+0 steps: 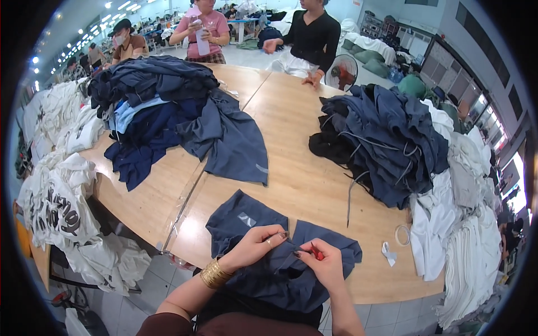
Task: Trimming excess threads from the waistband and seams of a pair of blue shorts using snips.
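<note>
Beyond the pale wooden table [288, 159], a person in a pink shirt [214, 25] holds a tall lilac bottle [201, 41]. A round caged fan [342, 71] stands near bulging green bundles [375, 68]; white printed garments [59, 204] lie heaped at left.

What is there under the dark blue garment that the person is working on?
The wooden table shows beyond the far edge of the garment, and black cloth shows past its near edge. What lies directly beneath is covered and cannot be seen.
</note>
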{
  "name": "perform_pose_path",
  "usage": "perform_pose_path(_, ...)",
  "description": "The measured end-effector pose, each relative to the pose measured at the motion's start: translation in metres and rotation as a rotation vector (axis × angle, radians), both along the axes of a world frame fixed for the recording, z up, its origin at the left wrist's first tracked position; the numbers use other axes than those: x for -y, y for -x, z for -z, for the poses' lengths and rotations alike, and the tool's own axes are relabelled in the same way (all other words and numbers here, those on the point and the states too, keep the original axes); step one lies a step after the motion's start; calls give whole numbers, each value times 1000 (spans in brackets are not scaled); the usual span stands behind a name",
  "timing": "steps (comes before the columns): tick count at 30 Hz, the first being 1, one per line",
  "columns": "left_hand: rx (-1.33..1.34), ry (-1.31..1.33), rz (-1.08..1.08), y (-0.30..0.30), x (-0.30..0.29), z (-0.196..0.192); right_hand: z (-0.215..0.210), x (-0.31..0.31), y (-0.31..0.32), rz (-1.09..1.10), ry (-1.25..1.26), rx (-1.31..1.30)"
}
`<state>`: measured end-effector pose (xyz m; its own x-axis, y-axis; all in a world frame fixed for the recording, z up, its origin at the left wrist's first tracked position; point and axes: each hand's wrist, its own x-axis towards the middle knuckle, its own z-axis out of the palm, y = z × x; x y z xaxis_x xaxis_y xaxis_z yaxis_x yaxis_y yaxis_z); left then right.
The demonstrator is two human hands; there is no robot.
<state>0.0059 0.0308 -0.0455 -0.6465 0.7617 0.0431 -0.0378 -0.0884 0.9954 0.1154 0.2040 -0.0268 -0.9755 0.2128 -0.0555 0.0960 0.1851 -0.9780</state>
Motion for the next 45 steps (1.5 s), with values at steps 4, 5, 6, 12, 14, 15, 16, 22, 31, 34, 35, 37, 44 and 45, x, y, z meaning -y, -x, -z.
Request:
perform_pose_path(4, -21, 153, -188, 6, 0, -4, -14, 8, 5, 8, -238, -198)
perform_pose_path(5, -142, 56, -289, 5, -3, -3, -17, 9, 7, -12, -287, -302)
perform_pose_path(6, -142, 55, -293, 9, -1, -5, -16, 9, 9, -17, -288, -303)
perform_pose_path(12, -494, 97, 62, 3, 6, -16, -13, 12, 7, 81, -353, -433)
perform_pose_path(14, -461, 60, 32, -2, 6, -9, -9, 15, 5, 83, -345, -439)
perform_pose_path(15, -429, 20, 16, -5, 6, -7, -7, 16, 4, 99, -341, -443)
perform_pose_path(16, -423, 22, 15, -7, 6, -7, -6, 18, 2, 96, -338, -437)
perform_pose_path(22, -262, -18, 56, -3, 9, -8, -15, 13, 1, 73, -240, -274)
perform_pose_path(31, -83, 122, -67, 1, 12, -28, -40, 3, 2, 79, -560, -308)
perform_pose_path(34, -88, 112, -56, -2, 10, -27, -32, 4, -2, 99, -538, -325)
perform_pose_path(35, -65, 117, -47, -2, 10, -28, -31, 3, -3, 91, -626, -339)
perform_pose_path(37, -65, 110, -43, -5, 10, -27, -30, 2, -6, 83, -711, -347)
perform_pose_path(44, -75, 93, -36, -6, 10, -28, -33, 4, -5, 53, -864, -368)
perform_pose_path(45, -73, 93, -34, -6, 9, -28, -33, 4, -4, 49, -876, -386)
